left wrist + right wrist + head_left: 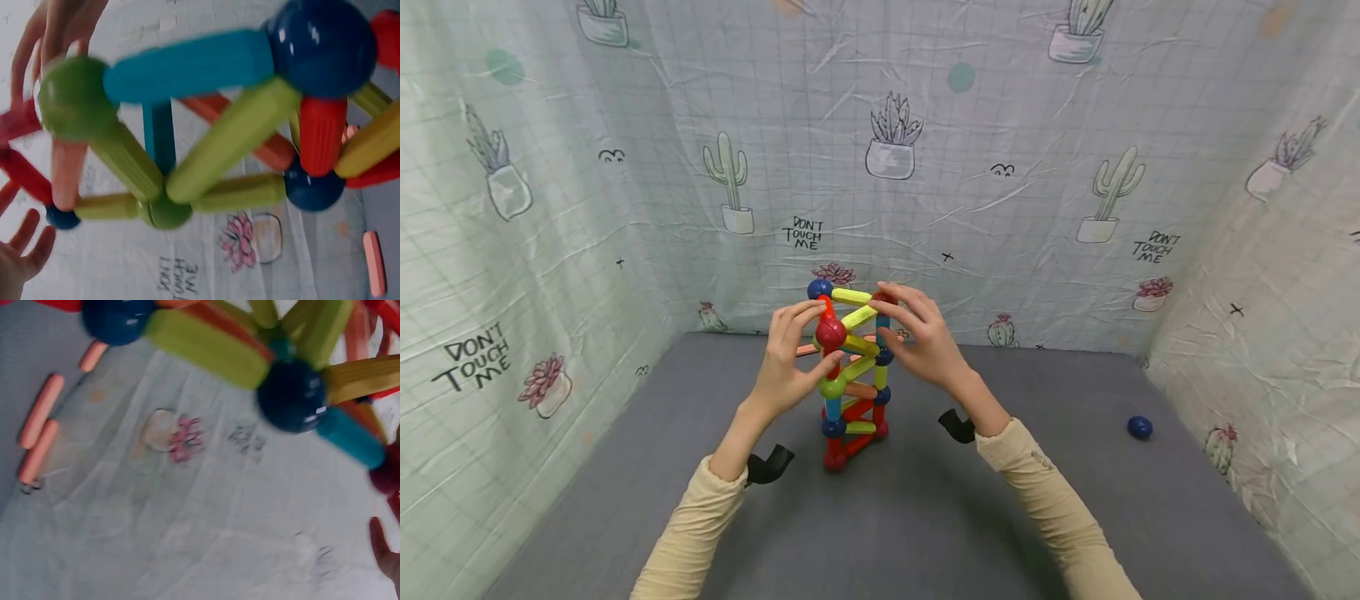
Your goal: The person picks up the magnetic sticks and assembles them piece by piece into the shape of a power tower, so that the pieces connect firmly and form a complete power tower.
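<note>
A tall tower of colored rods and balls (832, 386) stands on the grey table in the head view. My left hand (786, 358) is at its upper left corner, fingers and thumb spread on either side of a red ball (831, 333), the index fingertip right at a short red rod (828, 307). In the left wrist view the fingers (25, 231) show apart. My right hand (925, 337) reaches the upper right corner with extended fingers over another red ball (883, 298), which they partly hide. A right fingertip (379, 540) shows just below a red ball (387, 472) in the right wrist view.
A loose blue ball (1139, 427) lies on the right side of the grey table (1037, 500). Several pink rods (42, 409) lie behind the tower. A cactus-print sheet (820, 83) hangs round the back and sides.
</note>
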Available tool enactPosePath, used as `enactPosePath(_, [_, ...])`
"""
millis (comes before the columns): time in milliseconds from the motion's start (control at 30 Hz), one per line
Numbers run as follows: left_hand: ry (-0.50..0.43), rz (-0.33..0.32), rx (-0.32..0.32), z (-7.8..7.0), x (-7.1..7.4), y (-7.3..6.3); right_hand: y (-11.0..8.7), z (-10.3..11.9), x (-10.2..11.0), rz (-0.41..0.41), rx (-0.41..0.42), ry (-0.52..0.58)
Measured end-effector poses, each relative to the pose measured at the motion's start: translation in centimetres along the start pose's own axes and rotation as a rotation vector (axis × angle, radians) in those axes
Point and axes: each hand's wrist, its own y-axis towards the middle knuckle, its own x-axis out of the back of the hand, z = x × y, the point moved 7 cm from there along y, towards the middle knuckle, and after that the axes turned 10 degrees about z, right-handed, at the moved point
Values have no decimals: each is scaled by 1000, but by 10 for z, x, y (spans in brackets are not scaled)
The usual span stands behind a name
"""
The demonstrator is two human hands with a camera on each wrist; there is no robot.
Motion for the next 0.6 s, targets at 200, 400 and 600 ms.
enactPosePath(200, [-51, 147, 87, 21, -4, 2, -33, -49, -18, -106, -182, 52])
enactPosePath(400, [23, 153, 64, 20, 0, 5, -59, -103, -76, 115, -364, -107])
enactPosePath(600, [46, 144, 61, 16, 1, 6, -79, -143, -135, 539, -522, -280])
